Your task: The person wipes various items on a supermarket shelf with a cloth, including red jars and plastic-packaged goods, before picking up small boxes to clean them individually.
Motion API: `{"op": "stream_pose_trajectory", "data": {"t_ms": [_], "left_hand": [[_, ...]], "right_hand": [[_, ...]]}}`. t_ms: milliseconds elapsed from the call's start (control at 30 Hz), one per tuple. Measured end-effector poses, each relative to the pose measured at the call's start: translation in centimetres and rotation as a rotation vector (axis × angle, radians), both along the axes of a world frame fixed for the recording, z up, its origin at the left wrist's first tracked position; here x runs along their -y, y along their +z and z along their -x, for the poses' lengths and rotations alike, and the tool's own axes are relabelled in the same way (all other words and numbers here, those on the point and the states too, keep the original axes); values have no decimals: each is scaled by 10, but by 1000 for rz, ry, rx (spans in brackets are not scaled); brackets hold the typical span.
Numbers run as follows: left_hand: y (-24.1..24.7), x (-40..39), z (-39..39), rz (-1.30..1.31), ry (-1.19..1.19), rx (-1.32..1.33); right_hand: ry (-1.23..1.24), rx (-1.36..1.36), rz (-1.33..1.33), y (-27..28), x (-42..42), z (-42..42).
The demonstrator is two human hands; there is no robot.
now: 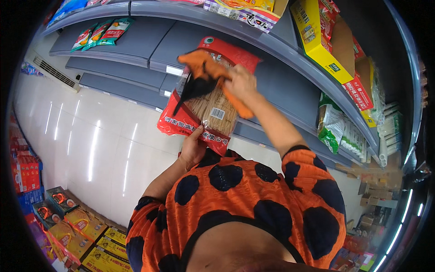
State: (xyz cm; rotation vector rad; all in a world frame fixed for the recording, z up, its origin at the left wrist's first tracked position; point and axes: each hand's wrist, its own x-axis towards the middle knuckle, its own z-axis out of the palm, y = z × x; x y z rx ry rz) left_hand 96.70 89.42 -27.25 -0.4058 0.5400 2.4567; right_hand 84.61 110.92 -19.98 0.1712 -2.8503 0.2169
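Observation:
My left hand [194, 146] grips the lower edge of a large red and clear plastic packet of dried noodles [221, 102], thumb on top. The packet is held up in front of the grey shelves, and its face bears writing and a barcode. In my right hand [242, 81] is an orange and black cloth [207, 68], bunched and slightly blurred. It lies over the upper middle of the packet and hides part of the front. One orange end hangs down below my right wrist.
Grey metal shelves [112, 57] curve across the front, with several green and red packets [114, 32] at the left. Yellow cartons [323, 44] and green-white packs [331, 122] stand at the right. Gift boxes [73, 227] sit on the tiled floor [98, 142] lower left.

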Motion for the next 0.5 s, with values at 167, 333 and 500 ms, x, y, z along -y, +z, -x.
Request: {"op": "stream_pose_trajectory", "data": {"t_ms": [167,333,500], "left_hand": [[10,4,6,13,0,-31],[17,8,7,42,-22,-78],[22,8,9,47,-78,-15]], "right_hand": [[-437,-22,-46,10,-46,66],[-347,53,-15,16,-24,44],[158,130,-11,18,21,-46]]}}
